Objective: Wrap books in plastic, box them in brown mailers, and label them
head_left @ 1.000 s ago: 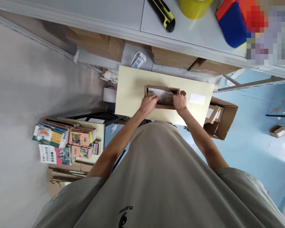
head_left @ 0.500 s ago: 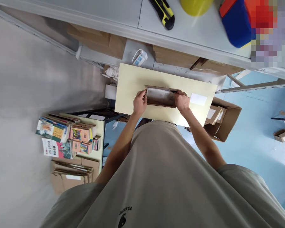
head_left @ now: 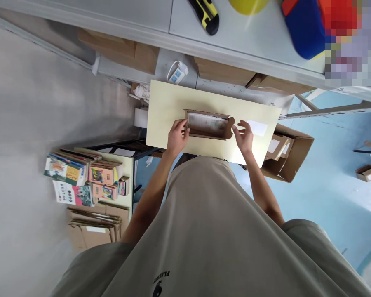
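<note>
A shallow brown cardboard box (head_left: 208, 125) lies on a pale yellow table top (head_left: 170, 107), with a grey wrapped item inside it. My left hand (head_left: 177, 136) curls round the box's left end, fingers touching its side flap. My right hand (head_left: 245, 136) hovers just off the right end flap with fingers spread, holding nothing. A white label (head_left: 257, 128) lies on the table right of that hand.
A grey shelf above carries a black-and-yellow utility knife (head_left: 205, 16), a yellow tape roll (head_left: 247, 5) and a blue-and-red object (head_left: 306, 24). Cardboard boxes sit under it. An open carton (head_left: 289, 154) stands at the right; stacked books (head_left: 80, 179) rest lower left.
My left hand slid from the box's middle to its left end. My right hand let go of the right end and drew back, fingers spread; the right flap now stands free.
</note>
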